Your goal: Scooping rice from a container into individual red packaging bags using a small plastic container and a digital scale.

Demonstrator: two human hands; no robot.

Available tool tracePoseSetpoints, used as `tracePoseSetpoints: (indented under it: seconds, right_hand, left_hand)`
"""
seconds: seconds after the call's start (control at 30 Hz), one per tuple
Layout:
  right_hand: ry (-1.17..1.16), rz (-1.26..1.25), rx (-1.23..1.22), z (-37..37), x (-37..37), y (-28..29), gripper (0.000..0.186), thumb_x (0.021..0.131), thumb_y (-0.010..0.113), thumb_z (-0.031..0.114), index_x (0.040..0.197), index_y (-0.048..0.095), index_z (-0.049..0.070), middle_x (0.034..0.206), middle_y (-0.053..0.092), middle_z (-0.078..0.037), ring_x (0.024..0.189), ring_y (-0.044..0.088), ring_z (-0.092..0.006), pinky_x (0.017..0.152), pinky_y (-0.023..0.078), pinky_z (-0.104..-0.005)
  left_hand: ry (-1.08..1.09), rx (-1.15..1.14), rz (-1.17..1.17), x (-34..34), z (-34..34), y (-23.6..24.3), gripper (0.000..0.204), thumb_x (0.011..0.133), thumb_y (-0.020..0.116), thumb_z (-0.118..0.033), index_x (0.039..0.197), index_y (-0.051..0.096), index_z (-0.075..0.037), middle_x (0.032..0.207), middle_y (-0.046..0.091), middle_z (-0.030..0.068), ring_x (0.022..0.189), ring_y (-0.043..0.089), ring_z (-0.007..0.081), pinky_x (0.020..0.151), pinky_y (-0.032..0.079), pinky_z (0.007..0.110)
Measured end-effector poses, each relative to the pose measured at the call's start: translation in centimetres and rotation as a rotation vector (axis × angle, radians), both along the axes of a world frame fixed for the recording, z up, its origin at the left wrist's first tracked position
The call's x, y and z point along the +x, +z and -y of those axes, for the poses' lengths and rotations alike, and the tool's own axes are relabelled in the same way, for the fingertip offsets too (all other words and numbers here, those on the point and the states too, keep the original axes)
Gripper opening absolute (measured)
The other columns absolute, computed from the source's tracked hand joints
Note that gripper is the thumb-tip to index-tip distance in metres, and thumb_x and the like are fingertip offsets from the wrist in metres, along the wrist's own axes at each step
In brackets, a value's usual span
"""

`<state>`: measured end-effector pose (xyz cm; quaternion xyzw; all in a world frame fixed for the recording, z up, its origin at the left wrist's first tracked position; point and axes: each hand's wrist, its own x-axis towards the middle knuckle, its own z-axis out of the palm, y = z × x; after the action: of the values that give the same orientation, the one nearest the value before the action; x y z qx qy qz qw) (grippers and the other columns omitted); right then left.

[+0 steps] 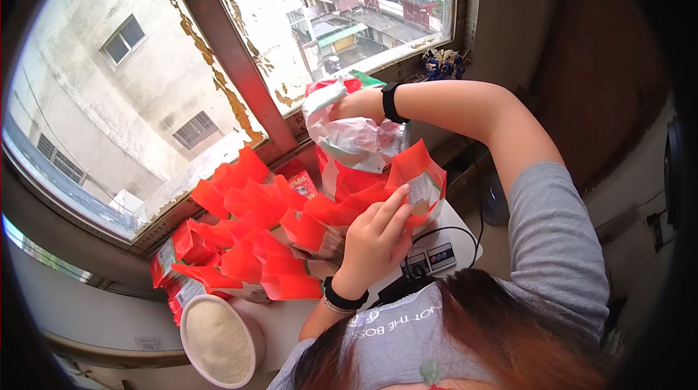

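Note:
My left hand has its fingers closed against an open red pouch with a pale label, at the right end of several upright red pouches. My right hand reaches into a large crinkled foil-lined bag, red and green outside, behind the pouches; its fingers are hidden there. A pale tub of cream-coloured powder sits at the lower left, beside the pouches.
A white appliance with buttons and cables is right of the pouches. Red packets are stacked at the left. A window frame borders the back. A dark blue patterned object is at the sill's right end.

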<state>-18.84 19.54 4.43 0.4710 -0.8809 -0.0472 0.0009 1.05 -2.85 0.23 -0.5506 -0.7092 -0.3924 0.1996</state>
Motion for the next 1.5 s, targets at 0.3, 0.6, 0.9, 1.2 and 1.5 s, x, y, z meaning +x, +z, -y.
tracePoseSetpoints:
  seconds: [0.3, 0.6, 0.9, 1.2, 1.5]
  right_hand:
    - [-0.656, 0.477, -0.676, 0.5, -0.8, -6.2, 0.039, 0.096, 0.051, 0.034, 0.125, 0.062, 0.012, 0.133, 0.059, -0.010, 0.121, 0.054, -0.0220, 0.103, 0.039, -0.0349]
    - [-0.704, 0.455, -0.477, 0.5, 0.6, -6.4, 0.042, 0.095, 0.052, 0.037, 0.129, 0.060, 0.013, 0.136, 0.056, -0.009, 0.125, 0.051, -0.0213, 0.105, 0.037, -0.0352]
    - [-0.709, 0.387, -0.279, 1.2, 0.7, -3.9, 0.046, 0.094, 0.054, 0.041, 0.133, 0.057, 0.015, 0.140, 0.053, -0.007, 0.128, 0.048, -0.0205, 0.107, 0.035, -0.0355]
    - [-0.713, 0.324, -0.096, 2.1, 0.7, -2.0, 0.051, 0.093, 0.055, 0.044, 0.136, 0.055, 0.017, 0.144, 0.050, -0.006, 0.132, 0.045, -0.0198, 0.109, 0.033, -0.0358]
    - [-0.770, 0.419, -0.463, 1.9, 2.7, -1.2, 0.048, 0.088, 0.060, 0.044, 0.123, 0.065, 0.012, 0.125, 0.063, -0.009, 0.114, 0.058, -0.0204, 0.099, 0.043, -0.0355]
  left_hand:
    - [-0.103, 0.030, 0.001, -1.5, 0.3, -0.8, 0.050, 0.065, 0.073, -0.004, 0.113, 0.059, -0.001, 0.134, 0.056, 0.0172, 0.090, 0.063, 0.0304, 0.074, 0.053, 0.036]
    - [-0.103, 0.028, 0.002, -1.8, 0.5, -0.5, 0.051, 0.064, 0.072, -0.004, 0.113, 0.059, 0.000, 0.134, 0.056, 0.0173, 0.089, 0.063, 0.0308, 0.073, 0.052, 0.037]
    - [-0.099, 0.009, 0.034, -1.9, 0.9, -0.5, 0.051, 0.065, 0.072, -0.004, 0.114, 0.059, -0.001, 0.135, 0.056, 0.0170, 0.092, 0.064, 0.0306, 0.075, 0.053, 0.037]
    - [-0.103, 0.020, 0.031, -2.1, 0.9, -0.6, 0.053, 0.065, 0.073, -0.004, 0.116, 0.059, 0.000, 0.134, 0.056, 0.0169, 0.093, 0.064, 0.0308, 0.076, 0.053, 0.038]
    - [-0.043, 0.032, 0.007, -1.8, 1.4, -0.4, 0.054, 0.063, 0.072, -0.004, 0.116, 0.059, 0.000, 0.135, 0.056, 0.0167, 0.090, 0.064, 0.0292, 0.073, 0.053, 0.037]
